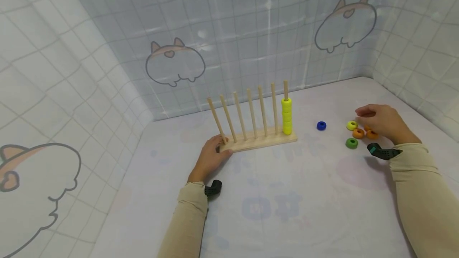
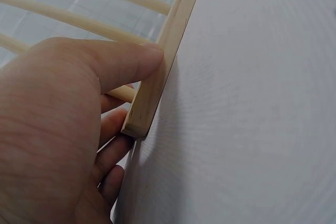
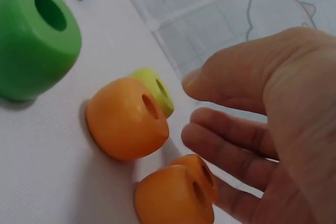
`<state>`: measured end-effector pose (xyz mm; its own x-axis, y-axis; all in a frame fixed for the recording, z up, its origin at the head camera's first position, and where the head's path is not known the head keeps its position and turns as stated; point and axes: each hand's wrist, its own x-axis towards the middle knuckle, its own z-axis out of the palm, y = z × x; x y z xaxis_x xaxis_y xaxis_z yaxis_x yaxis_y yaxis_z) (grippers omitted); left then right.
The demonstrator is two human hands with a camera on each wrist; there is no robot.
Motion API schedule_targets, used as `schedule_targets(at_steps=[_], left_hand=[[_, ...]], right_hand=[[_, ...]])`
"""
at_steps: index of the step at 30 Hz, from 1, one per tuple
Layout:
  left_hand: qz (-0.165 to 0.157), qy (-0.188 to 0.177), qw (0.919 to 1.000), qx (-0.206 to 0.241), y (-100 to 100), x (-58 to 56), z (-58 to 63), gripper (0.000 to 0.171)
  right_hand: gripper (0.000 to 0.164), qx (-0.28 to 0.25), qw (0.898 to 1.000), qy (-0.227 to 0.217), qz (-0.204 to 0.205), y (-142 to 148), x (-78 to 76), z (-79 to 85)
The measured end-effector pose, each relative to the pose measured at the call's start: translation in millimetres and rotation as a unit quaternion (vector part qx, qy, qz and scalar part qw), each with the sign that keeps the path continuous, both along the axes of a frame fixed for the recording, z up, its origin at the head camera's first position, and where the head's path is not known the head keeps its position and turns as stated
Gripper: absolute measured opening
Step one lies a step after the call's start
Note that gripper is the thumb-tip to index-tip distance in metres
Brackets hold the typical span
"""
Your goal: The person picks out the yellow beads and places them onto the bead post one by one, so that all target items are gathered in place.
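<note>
A wooden peg rack (image 1: 258, 142) with several upright rods stands on the table, and yellow beads (image 1: 287, 117) are stacked on its rightmost rod. My left hand (image 1: 209, 158) grips the left end of its base, thumb (image 2: 144, 59) on the front face and fingers behind. Over at the right, my right hand (image 1: 385, 122) hovers by loose beads with its thumb and fingers apart and nothing between them. Close to it lie a yellow bead (image 1: 352, 125), an orange bead (image 3: 126, 121) with two more orange ones (image 3: 170, 198), and a green bead (image 1: 352, 143).
A blue bead (image 1: 321, 126) lies between the rack and the other loose beads. Pale patterned cloth (image 1: 269, 226) covers the table. Behind rises a grid-patterned backdrop (image 1: 244, 23), with similar side walls at left and right.
</note>
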<state>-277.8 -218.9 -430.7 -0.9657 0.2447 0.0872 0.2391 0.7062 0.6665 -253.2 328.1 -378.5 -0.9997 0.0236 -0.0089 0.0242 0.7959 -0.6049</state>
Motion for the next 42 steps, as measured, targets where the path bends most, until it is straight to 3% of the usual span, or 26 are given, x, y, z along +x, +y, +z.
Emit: schedule_targets(at_steps=[17,28,31,36,42], left_hand=[[-0.004,0.008,1.0,0.004,-1,-2.0,-2.7,0.052],[-0.006,0.007,1.0,0.0,-2,-2.7,-3.5,0.052],[-0.004,0.006,1.0,-0.001,-2,-2.8,-3.4,0.053],[-0.007,0.013,0.9999,-0.002,-2,-3.4,-4.3,0.052],[-0.008,0.015,0.9999,0.003,-2,-2.5,-3.5,0.053]], right_hand=[[0.065,0.036,0.997,-0.045,0.046,-2,-6.3,-3.4],[0.057,0.043,0.997,-0.04,0.056,-3,-7.2,-4.9],[0.059,0.029,0.998,-0.027,0.04,-2,-4.9,-3.2],[0.064,-0.018,0.999,0.025,-0.022,1,0.4,-0.5],[0.064,-0.128,0.987,0.063,-0.08,-5,3.1,5.6]])
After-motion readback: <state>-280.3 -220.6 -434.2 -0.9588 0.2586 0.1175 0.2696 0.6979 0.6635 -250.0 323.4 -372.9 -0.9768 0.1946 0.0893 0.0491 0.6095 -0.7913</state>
